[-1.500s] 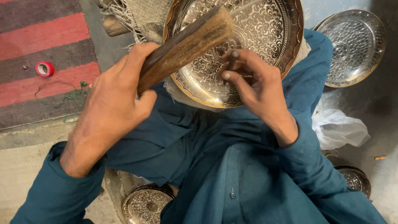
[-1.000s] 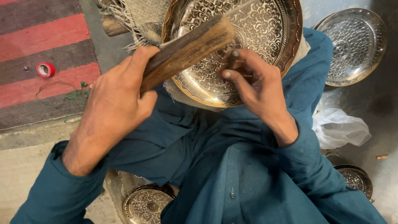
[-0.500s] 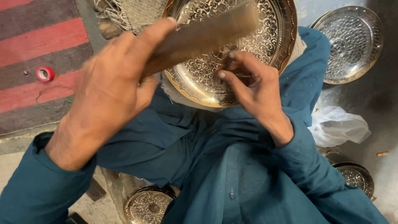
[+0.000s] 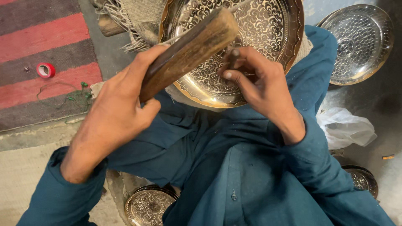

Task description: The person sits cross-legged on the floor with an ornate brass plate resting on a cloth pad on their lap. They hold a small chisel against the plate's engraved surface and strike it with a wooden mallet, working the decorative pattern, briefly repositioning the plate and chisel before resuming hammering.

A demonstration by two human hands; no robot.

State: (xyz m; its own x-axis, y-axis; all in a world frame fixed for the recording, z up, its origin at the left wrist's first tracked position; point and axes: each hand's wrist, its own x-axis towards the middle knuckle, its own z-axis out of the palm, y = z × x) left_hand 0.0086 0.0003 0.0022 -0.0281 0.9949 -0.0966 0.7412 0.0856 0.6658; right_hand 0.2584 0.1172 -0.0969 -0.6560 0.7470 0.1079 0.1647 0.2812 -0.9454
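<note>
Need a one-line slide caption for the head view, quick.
Left hand grips a wooden mallet above an engraved brass tray; right hand holds a small punch on it.

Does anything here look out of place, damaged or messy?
Nothing looks damaged. The engraved brass tray rests tilted on the lap. Loose bits lie about: a red tape roll and tangled wire on the striped rug, and a crumpled white bag on the floor.

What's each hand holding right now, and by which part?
Left hand grips the wooden mallet at its lower end. Right hand pinches a thin metal punch along its shaft, tip on the engraved brass tray.
</note>
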